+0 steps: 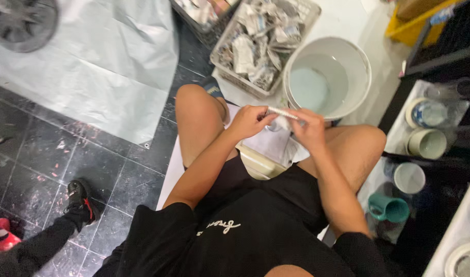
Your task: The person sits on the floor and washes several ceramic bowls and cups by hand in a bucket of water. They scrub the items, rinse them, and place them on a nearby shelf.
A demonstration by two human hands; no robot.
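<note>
I sit with bare knees apart and look down at my hands. My left hand [251, 121] and my right hand [309, 128] together pinch a thin rolled strip of printed paper [283, 112], one hand at each end. Under the hands, a pale cloth or sheet [273, 144] lies between my knees on a cream object [255, 163]. Just beyond the hands stands a white bucket [359, 61] with pale liquid in it. Behind it a light plastic basket [301, 20] holds several crumpled printed paper pieces.
A grey tarp [101, 61] covers dark floor tiles at the left, with a round fan grille [24, 20] on it. Another person's leg and black shoe [80, 200] are at the lower left. Cups, a teal mug [389, 208] and bowls crowd the right side.
</note>
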